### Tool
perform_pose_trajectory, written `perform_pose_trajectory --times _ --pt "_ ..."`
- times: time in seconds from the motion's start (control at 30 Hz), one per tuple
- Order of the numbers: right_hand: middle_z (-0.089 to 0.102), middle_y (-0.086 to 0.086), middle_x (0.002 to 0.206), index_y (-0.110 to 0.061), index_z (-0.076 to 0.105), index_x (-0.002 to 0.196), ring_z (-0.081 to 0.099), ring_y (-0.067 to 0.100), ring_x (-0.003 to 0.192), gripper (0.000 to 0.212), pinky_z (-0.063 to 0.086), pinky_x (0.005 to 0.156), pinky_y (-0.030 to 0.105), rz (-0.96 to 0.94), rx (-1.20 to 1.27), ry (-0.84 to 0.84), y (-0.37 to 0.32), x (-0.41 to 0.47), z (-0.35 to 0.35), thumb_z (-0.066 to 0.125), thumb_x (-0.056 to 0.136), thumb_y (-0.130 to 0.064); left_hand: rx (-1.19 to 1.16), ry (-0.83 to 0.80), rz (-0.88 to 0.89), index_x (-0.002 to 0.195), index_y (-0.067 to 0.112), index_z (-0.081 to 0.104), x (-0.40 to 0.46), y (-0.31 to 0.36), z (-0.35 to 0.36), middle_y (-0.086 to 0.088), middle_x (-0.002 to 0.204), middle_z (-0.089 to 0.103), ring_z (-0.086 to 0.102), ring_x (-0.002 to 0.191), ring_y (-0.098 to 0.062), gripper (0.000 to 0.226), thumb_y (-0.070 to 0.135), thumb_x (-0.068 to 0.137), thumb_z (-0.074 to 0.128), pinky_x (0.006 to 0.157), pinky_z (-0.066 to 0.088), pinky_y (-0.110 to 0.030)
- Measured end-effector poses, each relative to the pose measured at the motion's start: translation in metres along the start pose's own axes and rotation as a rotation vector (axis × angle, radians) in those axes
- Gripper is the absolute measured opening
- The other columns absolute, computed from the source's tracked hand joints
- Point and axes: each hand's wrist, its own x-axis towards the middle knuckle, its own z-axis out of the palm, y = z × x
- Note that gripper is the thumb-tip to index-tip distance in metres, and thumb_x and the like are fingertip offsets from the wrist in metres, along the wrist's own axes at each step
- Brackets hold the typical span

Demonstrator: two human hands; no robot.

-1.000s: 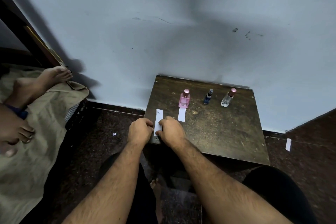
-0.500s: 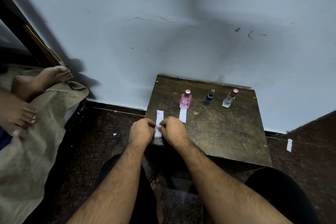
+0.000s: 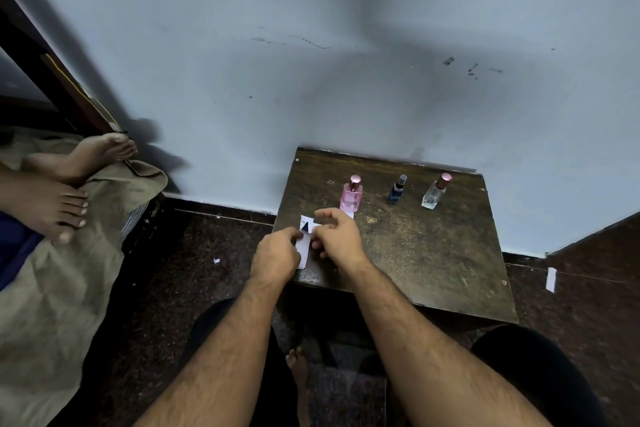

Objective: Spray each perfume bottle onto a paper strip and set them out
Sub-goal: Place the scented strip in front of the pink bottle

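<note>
Three perfume bottles stand in a row at the back of a small dark wooden table (image 3: 433,263): a pink bottle (image 3: 352,196), a small dark blue bottle (image 3: 395,190) and a clear bottle (image 3: 434,193) with a rose cap. At the table's front left corner, both hands work a white paper strip (image 3: 304,246). My left hand (image 3: 275,255) pinches its near part. My right hand (image 3: 337,236) pinches its far part with curled fingers. The strip looks torn or folded between them. Another strip (image 3: 349,214) peeks out below the pink bottle, mostly hidden by my right hand.
A pale wall rises right behind the table. Another person's bare feet (image 3: 65,184) rest on a tan cloth (image 3: 62,288) at the left. Paper scraps lie on the dark floor, one to the left (image 3: 216,260) and one to the right (image 3: 550,279). My knees sit below the table's front edge.
Both hands have lifted slightly and moved apart along the strip. The strip, flat before, now shows a gap or fold between the fingers. The right hand's fingers have risen toward the pink bottle.
</note>
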Motion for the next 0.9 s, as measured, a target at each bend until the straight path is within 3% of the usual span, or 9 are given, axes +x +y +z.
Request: perform_pose_trajectory --times 0.1,0.2,0.3,0.4,0.47,0.67,0.73,0.83,0.9 --pt "0.063 0.009 0.067 -0.010 0.066 0.092 0.056 0.013 0.051 0.027 0.042 0.039 0.020 0.023 0.069 0.019 -0.005 0.004 -0.003 0.046 0.085 0.006 0.082 -0.009 0.026 0.128 0.032 0.061 0.001 0.005 0.001 -0.009 0.120 0.066 0.059 0.112 -0.029 0.048 0.011 0.086 0.050 0.090 0.048 -0.033" --pt "0.065 0.008 0.071 -0.005 0.068 0.100 0.058 0.016 0.057 0.030 0.045 0.042 0.019 0.026 0.041 -0.004 -0.005 0.009 -0.007 0.050 0.082 0.010 0.111 -0.004 0.027 0.128 0.030 0.062 0.003 0.008 0.001 -0.009 0.121 0.066 0.059 0.113 -0.029 0.045 0.015 0.086 0.053 0.090 0.048 -0.034" --pt "0.066 0.006 0.080 -0.002 0.067 0.109 0.057 0.012 0.060 0.034 0.051 0.054 0.021 -0.029 -0.075 0.003 0.000 0.015 -0.010 0.060 0.078 0.011 0.114 0.022 0.018 0.113 0.026 0.070 0.009 0.011 0.001 -0.011 0.110 0.069 0.062 0.105 -0.031 0.027 0.023 0.091 0.055 0.084 0.049 -0.034" --pt "0.071 -0.003 0.082 -0.015 0.074 0.098 0.064 0.011 0.070 0.022 0.054 0.074 0.027 -0.121 -0.271 0.119 0.003 0.017 -0.010 0.071 0.077 -0.008 0.079 0.047 -0.018 0.095 0.020 0.074 0.016 0.015 -0.001 -0.011 0.097 0.072 0.064 0.097 -0.030 0.017 0.025 0.090 0.059 0.077 0.050 -0.033" --pt "0.073 -0.008 0.076 -0.022 0.074 0.085 0.067 0.010 0.070 0.005 0.056 0.071 0.027 -0.183 -0.379 0.166 0.002 0.016 -0.009 0.070 0.081 -0.023 0.049 0.061 -0.047 0.086 0.017 0.073 0.024 0.015 -0.001 -0.010 0.089 0.072 0.065 0.092 -0.030 0.016 0.028 0.087 0.061 0.073 0.050 -0.032" --pt "0.070 -0.001 0.067 -0.016 0.067 0.074 0.068 0.017 0.065 0.026 0.056 0.069 0.032 -0.178 -0.557 0.221 0.007 0.016 -0.010 0.058 0.086 -0.038 0.035 0.003 -0.198 0.086 0.008 0.072 0.047 0.020 0.002 -0.010 0.086 0.073 0.067 0.093 -0.029 0.030 0.037 0.083 0.068 0.073 0.051 -0.030" --pt "0.070 -0.001 0.065 -0.016 0.063 0.070 0.068 0.018 0.060 0.028 0.058 0.064 0.035 -0.122 -0.498 0.215 0.009 0.015 -0.010 0.055 0.084 -0.039 0.024 -0.032 -0.264 0.080 0.007 0.068 0.051 0.022 -0.001 -0.003 0.070 0.070 0.067 0.089 -0.022 0.032 0.038 0.083 0.069 0.066 0.047 -0.026" --pt "0.069 0.001 0.061 -0.014 0.058 0.066 0.064 0.015 0.048 0.027 0.054 0.049 0.029 0.006 -0.240 0.201 0.010 0.013 -0.010 0.058 0.092 -0.021 -0.022 -0.080 -0.345 0.079 0.010 0.062 0.053 0.026 -0.006 0.002 0.051 0.059 0.062 0.068 -0.015 0.028 0.036 0.084 0.068 0.055 0.040 -0.024" --pt "0.069 0.004 0.061 -0.013 0.057 0.068 0.062 0.014 0.044 0.027 0.045 0.040 0.023 0.041 -0.112 0.207 0.011 0.009 -0.008 0.057 0.094 -0.015 -0.078 -0.122 -0.400 0.087 0.007 0.066 0.058 0.026 -0.004 0.002 0.055 0.068 0.068 0.064 -0.012 0.026 0.032 0.082 0.070 0.062 0.052 -0.023"
